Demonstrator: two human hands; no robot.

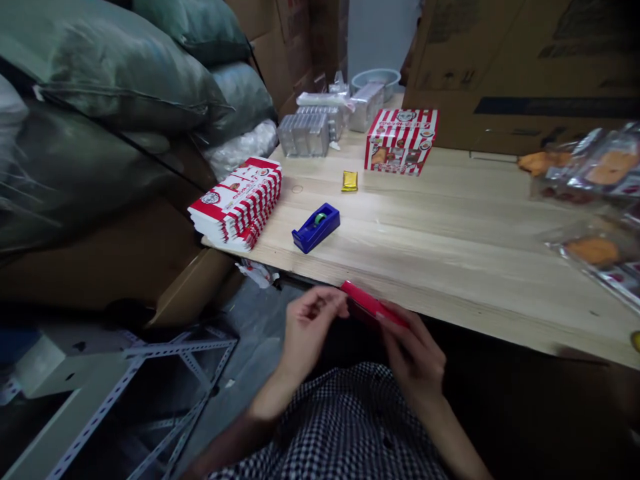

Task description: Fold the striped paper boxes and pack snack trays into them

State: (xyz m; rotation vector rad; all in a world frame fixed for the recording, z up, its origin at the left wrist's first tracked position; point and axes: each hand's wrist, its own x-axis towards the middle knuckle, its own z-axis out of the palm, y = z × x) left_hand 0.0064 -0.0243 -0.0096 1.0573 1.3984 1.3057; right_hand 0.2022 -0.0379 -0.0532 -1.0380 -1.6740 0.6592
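Observation:
A narrow red box [373,303] is held in front of my body, just off the table's front edge. My right hand [417,353] grips its right end, with the thumb and fingers along its sides. My left hand [313,323] is curled into a pinch at the box's left end; what its fingertips hold, if anything, is too small to make out. On the table beyond my hands sits a blue tape dispenser [317,228] with a small greenish roll in it. Behind that lies a small gold packet [350,181].
Flattened red-and-white striped cartons [237,200] are stacked at the table's left edge. An assembled striped box [401,142] stands farther back, near clear plastic containers [304,135]. Bagged orange items [595,250] lie at the right. Large green sacks [120,67] rise at the left.

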